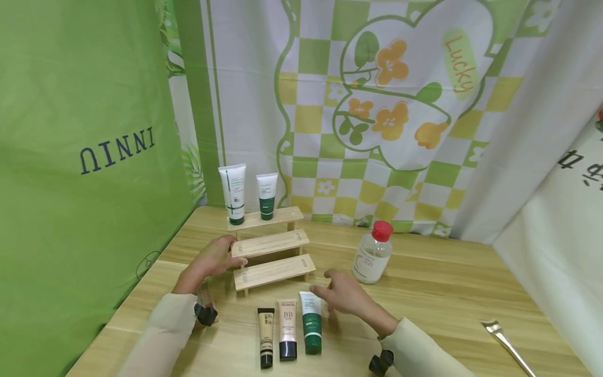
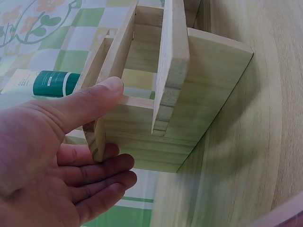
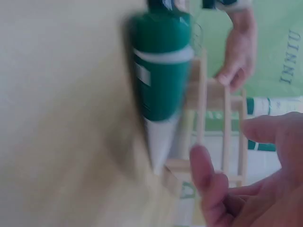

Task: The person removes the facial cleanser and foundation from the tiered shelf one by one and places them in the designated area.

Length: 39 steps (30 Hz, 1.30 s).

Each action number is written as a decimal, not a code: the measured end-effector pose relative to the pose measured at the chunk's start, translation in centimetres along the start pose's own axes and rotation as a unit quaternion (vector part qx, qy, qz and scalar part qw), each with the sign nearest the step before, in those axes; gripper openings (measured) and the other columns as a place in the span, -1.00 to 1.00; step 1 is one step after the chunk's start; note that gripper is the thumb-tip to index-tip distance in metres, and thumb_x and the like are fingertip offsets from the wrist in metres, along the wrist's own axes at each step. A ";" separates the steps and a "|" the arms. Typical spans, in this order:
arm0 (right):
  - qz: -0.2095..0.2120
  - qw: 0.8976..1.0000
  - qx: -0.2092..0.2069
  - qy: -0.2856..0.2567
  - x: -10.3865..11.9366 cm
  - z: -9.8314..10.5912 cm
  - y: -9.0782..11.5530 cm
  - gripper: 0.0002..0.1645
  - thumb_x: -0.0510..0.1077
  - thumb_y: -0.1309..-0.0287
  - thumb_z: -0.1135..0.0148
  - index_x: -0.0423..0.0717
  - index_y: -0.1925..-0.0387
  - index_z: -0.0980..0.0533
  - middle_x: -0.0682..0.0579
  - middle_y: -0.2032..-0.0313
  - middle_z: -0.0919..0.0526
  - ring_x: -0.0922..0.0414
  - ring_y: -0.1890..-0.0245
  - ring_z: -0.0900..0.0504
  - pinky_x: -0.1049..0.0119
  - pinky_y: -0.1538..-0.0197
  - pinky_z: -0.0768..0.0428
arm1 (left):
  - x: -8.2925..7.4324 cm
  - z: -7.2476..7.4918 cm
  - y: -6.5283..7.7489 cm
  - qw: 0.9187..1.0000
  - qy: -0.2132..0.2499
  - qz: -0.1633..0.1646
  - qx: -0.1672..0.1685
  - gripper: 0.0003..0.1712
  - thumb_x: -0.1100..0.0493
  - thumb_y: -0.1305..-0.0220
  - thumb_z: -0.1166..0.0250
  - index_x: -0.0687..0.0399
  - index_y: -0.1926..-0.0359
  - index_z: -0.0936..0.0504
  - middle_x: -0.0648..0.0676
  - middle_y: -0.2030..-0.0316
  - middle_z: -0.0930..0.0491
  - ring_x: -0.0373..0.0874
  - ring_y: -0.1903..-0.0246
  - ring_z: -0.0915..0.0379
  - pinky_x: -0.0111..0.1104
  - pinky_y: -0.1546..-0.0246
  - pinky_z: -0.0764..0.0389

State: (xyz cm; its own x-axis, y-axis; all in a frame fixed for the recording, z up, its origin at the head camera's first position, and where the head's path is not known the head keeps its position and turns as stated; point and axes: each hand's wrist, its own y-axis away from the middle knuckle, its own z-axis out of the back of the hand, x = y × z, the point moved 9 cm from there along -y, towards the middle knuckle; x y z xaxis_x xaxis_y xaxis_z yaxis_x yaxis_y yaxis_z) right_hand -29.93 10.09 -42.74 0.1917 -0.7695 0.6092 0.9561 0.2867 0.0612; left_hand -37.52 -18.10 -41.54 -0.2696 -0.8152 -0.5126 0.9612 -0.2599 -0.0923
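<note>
My left hand (image 1: 218,255) holds the left end of a three-tier wooden display stand (image 1: 270,245). In the left wrist view the thumb lies on the edge of one tier, with fingers curled beneath it (image 2: 102,172). My right hand (image 1: 346,293) is beside the top of a green and white tube (image 1: 312,327), fingers spread and holding nothing. To that tube's left lie a pink BB cream tube (image 1: 288,327) and a slim beige tube with a black cap (image 1: 266,335). On the top tier stand a tall white tube (image 1: 234,193) and a smaller white-and-green tube (image 1: 267,196).
A clear bottle with a red cap (image 1: 373,254) stands right of the stand. Farther right, a metal tool (image 1: 506,343) lies near the table edge. A small clear pinkish item (image 1: 205,296) is partly hidden by the left wrist. Fabric curtains (image 1: 330,131) hang behind the table.
</note>
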 end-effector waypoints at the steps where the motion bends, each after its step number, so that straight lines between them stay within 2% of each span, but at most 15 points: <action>1: 0.011 1.000 -0.018 -0.003 0.4 0.7 -0.5 -0.23 0.12 -0.27 -0.23 -0.48 -0.18 -0.36 0.00 0.51 -0.64 0.16 0.57 -0.60 0.21 0.40 -0.58 | 0.0 0.1 0.0 1.000 0.000 -0.001 -0.001 -0.45 0.04 -0.11 -0.48 0.35 0.04 -0.54 0.15 0.29 -0.60 -0.01 0.29 -0.50 -0.11 0.19 -0.55; 4: 0.050 0.996 -0.068 -0.018 1.8 2.5 -2.3 -0.32 0.04 -0.29 -0.22 -0.44 -0.19 -0.37 -0.02 0.40 -0.66 0.14 0.45 -0.63 0.25 0.42 -0.57 | 0.0 0.2 0.0 1.000 0.001 0.005 -0.004 -0.45 0.03 -0.10 -0.49 0.34 0.04 -0.54 0.14 0.29 -0.60 -0.02 0.29 -0.50 -0.13 0.19 -0.55; 6: 0.073 0.992 -0.098 -0.023 2.8 3.5 -3.6 -0.36 0.03 -0.31 -0.20 -0.42 -0.17 -0.39 -0.07 0.31 -0.68 0.09 0.34 -0.65 0.23 0.34 -0.60 | 0.1 0.2 0.0 1.000 0.003 0.003 -0.003 -0.46 0.04 -0.11 -0.48 0.35 0.05 -0.54 0.15 0.30 -0.60 -0.02 0.31 -0.50 -0.13 0.22 -0.55; 8: 0.078 0.990 -0.113 -0.031 3.6 4.3 -4.9 -0.37 0.06 -0.34 -0.17 -0.37 -0.19 -0.40 -0.12 0.20 -0.68 0.03 0.21 -0.66 0.17 0.23 -0.62 | 0.2 0.2 0.0 1.000 0.003 0.007 -0.004 -0.46 0.03 -0.10 -0.49 0.34 0.06 -0.54 0.14 0.30 -0.60 -0.03 0.31 -0.49 -0.15 0.23 -0.54; 14: 0.085 0.986 -0.122 -0.076 6.5 5.5 -9.3 -0.29 0.19 -0.36 -0.10 -0.25 -0.28 -0.36 -0.19 -0.06 -0.58 -0.07 -0.05 -0.58 0.01 -0.04 -0.56 | 0.3 0.0 -0.2 1.000 0.001 0.007 -0.007 -0.46 0.02 -0.10 -0.49 0.32 0.06 -0.55 0.13 0.30 -0.60 -0.03 0.30 -0.50 -0.15 0.22 -0.54; 19: 0.105 0.981 -0.132 -0.095 9.2 6.1 -12.4 -0.20 0.22 -0.28 -0.18 -0.25 -0.31 -0.30 -0.24 -0.19 -0.48 -0.11 -0.17 -0.50 0.00 -0.15 -0.50 | 0.2 -0.6 -0.3 1.000 0.008 0.006 -0.002 -0.48 0.03 -0.09 -0.50 0.31 0.08 -0.56 0.11 0.32 -0.60 -0.05 0.32 -0.51 -0.17 0.24 -0.55; 22: 0.095 0.982 -0.132 -0.094 10.1 6.1 -13.7 -0.13 0.23 -0.25 -0.22 -0.27 -0.34 -0.26 -0.25 -0.23 -0.44 -0.13 -0.21 -0.45 0.00 -0.19 -0.46 | 0.1 -1.1 -0.3 1.000 0.013 0.007 0.006 -0.54 0.04 -0.09 -0.50 0.27 0.13 -0.56 0.06 0.38 -0.58 -0.08 0.37 -0.48 -0.21 0.30 -0.52; 25: 0.078 0.985 -0.121 -0.093 10.6 5.7 -14.7 -0.11 0.21 -0.25 -0.24 -0.27 -0.37 -0.23 -0.24 -0.25 -0.43 -0.13 -0.23 -0.43 0.00 -0.21 -0.45 | 0.0 -1.2 -0.4 1.000 0.012 0.015 0.005 -0.55 0.04 -0.09 -0.50 0.23 0.15 -0.57 0.03 0.40 -0.56 -0.10 0.39 -0.46 -0.23 0.32 -0.51; 28: 0.067 0.987 -0.116 -0.095 10.9 5.2 -15.5 -0.22 0.14 -0.27 -0.25 -0.25 -0.32 -0.30 -0.21 -0.20 -0.49 -0.07 -0.18 -0.48 0.06 -0.19 -0.48 | 0.1 -1.2 -0.3 1.000 0.011 0.021 0.007 -0.55 0.04 -0.10 -0.50 0.25 0.13 -0.57 0.05 0.39 -0.57 -0.09 0.38 -0.46 -0.22 0.32 -0.51; 31: 0.077 0.985 -0.125 -0.088 11.5 4.7 -15.9 -0.44 0.06 -0.29 -0.25 -0.23 -0.15 -0.44 -0.13 -0.04 -0.59 0.02 -0.01 -0.56 0.16 -0.05 -0.54 | 0.3 -1.2 -0.2 0.999 0.012 0.029 0.009 -0.52 0.05 -0.10 -0.49 0.27 0.09 -0.57 0.06 0.37 -0.58 -0.09 0.37 -0.48 -0.21 0.30 -0.53; 34: 0.089 0.984 -0.134 -0.082 12.1 4.5 -16.0 -0.60 0.01 -0.30 -0.25 -0.19 0.00 -0.49 -0.07 0.13 -0.62 0.07 0.17 -0.54 0.20 0.10 -0.53 | 0.5 -1.0 -0.1 0.999 0.011 0.034 0.008 -0.50 0.05 -0.11 -0.49 0.29 0.06 -0.56 0.08 0.34 -0.59 -0.07 0.34 -0.50 -0.19 0.26 -0.55; 39: 0.106 0.979 -0.149 -0.088 12.8 4.6 -16.3 -0.64 -0.02 -0.29 -0.27 -0.19 0.04 -0.51 -0.08 0.18 -0.63 0.05 0.21 -0.53 0.18 0.12 -0.52 | 0.5 -0.2 0.0 0.999 0.005 0.035 0.000 -0.47 0.05 -0.11 -0.49 0.31 0.03 -0.55 0.12 0.30 -0.60 -0.05 0.31 -0.50 -0.15 0.22 -0.55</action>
State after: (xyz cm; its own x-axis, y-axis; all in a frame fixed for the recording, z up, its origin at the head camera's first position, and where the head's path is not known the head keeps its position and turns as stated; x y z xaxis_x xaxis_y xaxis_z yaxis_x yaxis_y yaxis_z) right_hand -44.10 -1.80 -32.32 0.3775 -0.5922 0.7119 0.9259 0.2299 -0.2997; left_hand -37.67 -18.36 -41.96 -0.2009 -0.8266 -0.5258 0.9778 -0.2020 -0.0560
